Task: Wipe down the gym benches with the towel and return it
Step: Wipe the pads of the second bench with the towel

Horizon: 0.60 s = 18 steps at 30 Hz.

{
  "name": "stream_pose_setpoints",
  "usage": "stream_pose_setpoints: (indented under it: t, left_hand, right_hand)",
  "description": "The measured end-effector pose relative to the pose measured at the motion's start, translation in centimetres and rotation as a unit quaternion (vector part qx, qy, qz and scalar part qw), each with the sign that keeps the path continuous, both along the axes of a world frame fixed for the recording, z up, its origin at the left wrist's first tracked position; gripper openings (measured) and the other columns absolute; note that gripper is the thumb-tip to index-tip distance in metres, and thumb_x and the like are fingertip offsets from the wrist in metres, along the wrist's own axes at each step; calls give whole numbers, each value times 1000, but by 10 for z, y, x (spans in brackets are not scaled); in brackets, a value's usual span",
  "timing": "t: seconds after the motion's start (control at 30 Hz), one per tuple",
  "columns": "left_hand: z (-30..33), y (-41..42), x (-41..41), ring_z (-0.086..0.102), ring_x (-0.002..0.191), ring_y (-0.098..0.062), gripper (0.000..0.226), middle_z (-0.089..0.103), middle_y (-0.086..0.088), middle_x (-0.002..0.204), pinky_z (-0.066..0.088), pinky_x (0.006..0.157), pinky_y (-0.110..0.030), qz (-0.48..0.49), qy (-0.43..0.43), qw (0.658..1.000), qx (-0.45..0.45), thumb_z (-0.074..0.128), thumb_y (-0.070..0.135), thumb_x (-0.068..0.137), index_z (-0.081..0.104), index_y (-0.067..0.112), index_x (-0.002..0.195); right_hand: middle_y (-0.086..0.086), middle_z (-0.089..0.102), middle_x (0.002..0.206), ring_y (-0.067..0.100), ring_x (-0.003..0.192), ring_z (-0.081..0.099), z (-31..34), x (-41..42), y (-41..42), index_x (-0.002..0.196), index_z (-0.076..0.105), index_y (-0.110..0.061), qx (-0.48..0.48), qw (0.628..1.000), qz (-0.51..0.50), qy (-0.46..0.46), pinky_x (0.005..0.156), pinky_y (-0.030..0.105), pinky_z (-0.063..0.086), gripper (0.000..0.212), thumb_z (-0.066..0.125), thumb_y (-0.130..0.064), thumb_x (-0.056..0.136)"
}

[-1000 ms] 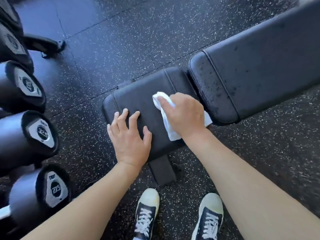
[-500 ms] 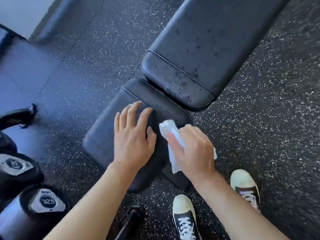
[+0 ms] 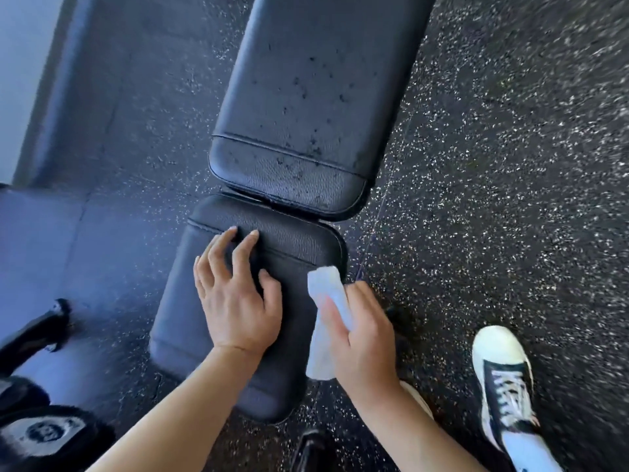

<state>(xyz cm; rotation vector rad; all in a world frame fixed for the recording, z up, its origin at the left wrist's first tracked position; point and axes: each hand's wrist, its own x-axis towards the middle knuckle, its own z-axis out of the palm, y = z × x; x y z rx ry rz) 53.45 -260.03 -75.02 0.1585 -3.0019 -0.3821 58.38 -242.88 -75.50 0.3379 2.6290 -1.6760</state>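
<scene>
Long black padded back pad (image 3: 316, 80), far: dark specks across it, reads as not yet wiped. Short black padded seat pad (image 3: 218, 318), near: no specks visible. Left hand (image 3: 238, 301) lies flat and spread on seat, empty. Right hand (image 3: 364, 338) curled around small white folded towel (image 3: 323, 287) at seat's right edge. Return still to do.

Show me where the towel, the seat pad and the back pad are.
towel (image 3: 326, 287): head view, upper end above the fingers.
seat pad (image 3: 299, 243): head view, bare top surface.
back pad (image 3: 306, 97): head view, middle of top surface.
</scene>
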Motion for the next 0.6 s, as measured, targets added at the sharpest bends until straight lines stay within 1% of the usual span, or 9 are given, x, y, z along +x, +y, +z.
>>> stream_pose_setpoints:
  t: [0.07, 0.1, 0.2, 0.33, 0.4, 0.47, 0.53, 0.6]
  left_hand:
    - [-1, 2, -2, 41, 140, -37, 56, 44, -8, 154, 30, 120, -59, 0, -2, 1000, -2, 52, 25, 88, 54, 20, 144]
    - [-1, 2, -2, 41, 140, -38, 56, 44, -9, 154, 30, 120, -59, 1, -4, 1000, -5, 51, 24, 88, 54, 19, 144]
    - [-2, 1, -1, 42, 138, -39, 56, 44, -11, 154, 30, 120, -59, 1, -7, 1000, -14, 50, 23, 88, 53, 18, 144]
    - [-2, 3, -2, 43, 136, -41, 57, 45, -13, 153, 32, 118, -60, -4, -1, 1000, -15, 50, 21, 86, 54, 16, 143]
    - [-2, 3, -1, 44, 135, -41, 57, 46, -13, 152, 32, 118, -60, -7, 2, 1000, -18, 50, 21, 86, 54, 16, 143]
    - [-1, 3, -1, 44, 134, -41, 57, 46, -13, 152, 31, 118, -58, -6, 7, 1000, -17, 50, 21, 86, 54, 16, 143]
    - [-1, 4, -1, 45, 133, -41, 57, 46, -11, 152, 31, 119, -56, -5, 7, 1000, -12, 50, 21, 86, 54, 16, 143]
    - [0, 5, -2, 45, 133, -40, 57, 47, -10, 152, 30, 119, -54, -3, 6, 1000, -12, 50, 21, 86, 55, 16, 143]
  right_hand:
    - [-11, 36, 76, 18, 69, 38, -4, 6, 0, 78, 34, -26, -24, 999, -44, -20, 65, 38, 38, 33, 54, -35, 103]
    - [-12, 34, 75, 17, 68, 37, -4, 4, -2, 77, 34, -25, -37, 997, -66, -30, 64, 38, 37, 34, 54, -35, 103]
    - [-10, 39, 74, 18, 68, 39, -3, -17, -9, 77, 39, -18, -88, 986, -129, -53, 65, 40, 39, 35, 54, -35, 105]
    - [-3, 44, 71, 20, 67, 40, -14, -60, -1, 77, 42, -12, -100, 969, -214, -68, 66, 46, 42, 38, 58, -32, 105]
    - [0, 48, 73, 21, 69, 42, -18, -72, 2, 78, 44, -12, -92, 967, -225, -79, 69, 48, 44, 36, 60, -29, 105]
    - [0, 52, 76, 21, 71, 47, -19, -67, -4, 80, 47, -14, -102, 965, -227, -81, 72, 48, 46, 31, 59, -28, 105]
    - [0, 60, 82, 20, 76, 56, -20, -42, -14, 86, 54, -13, -122, 961, -234, -81, 76, 44, 48, 27, 56, -32, 105]
    - [0, 66, 89, 21, 84, 62, -21, -5, -27, 96, 62, -10, -135, 959, -232, -88, 80, 42, 50, 28, 54, -35, 105]
